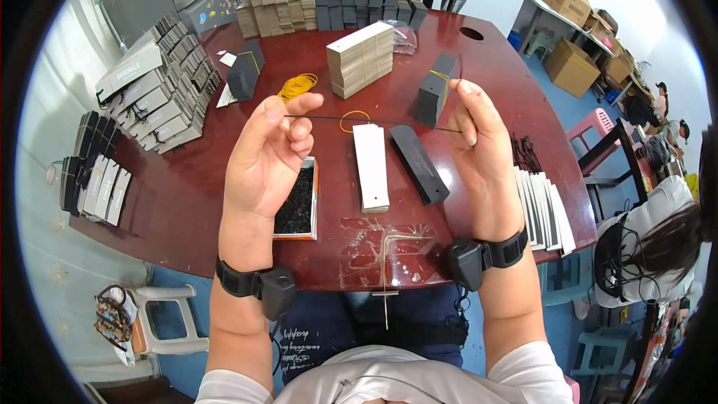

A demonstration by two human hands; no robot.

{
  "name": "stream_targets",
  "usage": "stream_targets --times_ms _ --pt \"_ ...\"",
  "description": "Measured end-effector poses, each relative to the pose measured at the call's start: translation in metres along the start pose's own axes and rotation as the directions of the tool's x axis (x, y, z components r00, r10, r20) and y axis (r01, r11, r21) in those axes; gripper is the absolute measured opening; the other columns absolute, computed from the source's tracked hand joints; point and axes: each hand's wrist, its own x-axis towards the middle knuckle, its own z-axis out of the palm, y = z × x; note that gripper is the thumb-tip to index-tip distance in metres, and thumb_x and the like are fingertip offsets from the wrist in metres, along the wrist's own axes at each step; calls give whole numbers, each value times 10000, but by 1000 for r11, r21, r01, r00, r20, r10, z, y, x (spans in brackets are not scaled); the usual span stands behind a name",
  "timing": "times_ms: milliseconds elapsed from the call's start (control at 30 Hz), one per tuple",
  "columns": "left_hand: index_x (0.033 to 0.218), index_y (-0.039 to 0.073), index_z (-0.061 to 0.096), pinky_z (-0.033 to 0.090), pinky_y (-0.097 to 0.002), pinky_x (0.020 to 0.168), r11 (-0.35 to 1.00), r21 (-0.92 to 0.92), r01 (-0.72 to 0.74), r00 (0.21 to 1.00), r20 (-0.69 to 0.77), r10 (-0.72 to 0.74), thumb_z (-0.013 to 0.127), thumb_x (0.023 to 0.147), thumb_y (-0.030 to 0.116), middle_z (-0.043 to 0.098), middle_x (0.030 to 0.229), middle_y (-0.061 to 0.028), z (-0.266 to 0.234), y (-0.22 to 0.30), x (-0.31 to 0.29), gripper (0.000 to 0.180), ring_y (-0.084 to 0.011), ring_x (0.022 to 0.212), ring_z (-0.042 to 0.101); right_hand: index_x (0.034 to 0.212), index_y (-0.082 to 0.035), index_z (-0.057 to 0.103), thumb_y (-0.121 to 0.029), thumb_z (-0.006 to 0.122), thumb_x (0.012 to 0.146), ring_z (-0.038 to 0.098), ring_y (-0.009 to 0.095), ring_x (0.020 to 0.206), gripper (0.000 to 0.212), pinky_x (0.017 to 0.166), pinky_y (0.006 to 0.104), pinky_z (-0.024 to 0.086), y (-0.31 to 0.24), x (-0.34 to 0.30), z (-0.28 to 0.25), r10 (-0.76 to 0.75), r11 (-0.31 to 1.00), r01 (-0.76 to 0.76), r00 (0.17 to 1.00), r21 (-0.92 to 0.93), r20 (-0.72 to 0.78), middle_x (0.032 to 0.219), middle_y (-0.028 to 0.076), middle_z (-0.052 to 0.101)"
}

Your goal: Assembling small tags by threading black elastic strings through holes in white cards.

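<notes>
A thin black cord (pixel 340 118) is stretched between my two hands above the table. My left hand (pixel 262 153) pinches one end between thumb and fingers, while my right hand (pixel 481 131) grips the other side; a short length sticks up above its fingertips. Below the cord lie a stack of white tags (pixel 372 168) and a stack of black tags (pixel 419 166), side by side. Partly behind my left wrist is an open box (pixel 313 213) of black cords (pixel 295 202). Beyond my right hand, a black tag bundle (pixel 432 93) is bound with a yellow rubber band.
A bent metal rod (pixel 384 258) is taped at the near edge of the red table (pixel 202 202). Yellow rubber bands (pixel 298 87) lie near a tall card stack (pixel 361 63). Corded tags (pixel 542 209) fan out at right; piled tags (pixel 161 90) stand left. A person (pixel 647 247) sits at right.
</notes>
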Motion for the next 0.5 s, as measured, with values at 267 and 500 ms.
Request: stream_targets --times_ms 267,500 --pt "977 36 571 496 -225 778 982 149 117 993 -10 -116 577 918 150 637 925 -62 5 -18 -4 128 -102 837 607 980 -39 608 -137 576 909 356 -3 444 125 416 159 262 25 -25 37 187 976 -152 951 -154 245 852 -9 646" --pt "1050 20 580 504 -240 804 954 236 184 983 -40 -180 585 910 115 660 964 -78 17 -25 -5 170 -108 873 629 958 -68 614 -156 622 898 374 2 480 107 437 166 265 31 -30 38 195 977 -167 951 -134 239 741 -49 576"
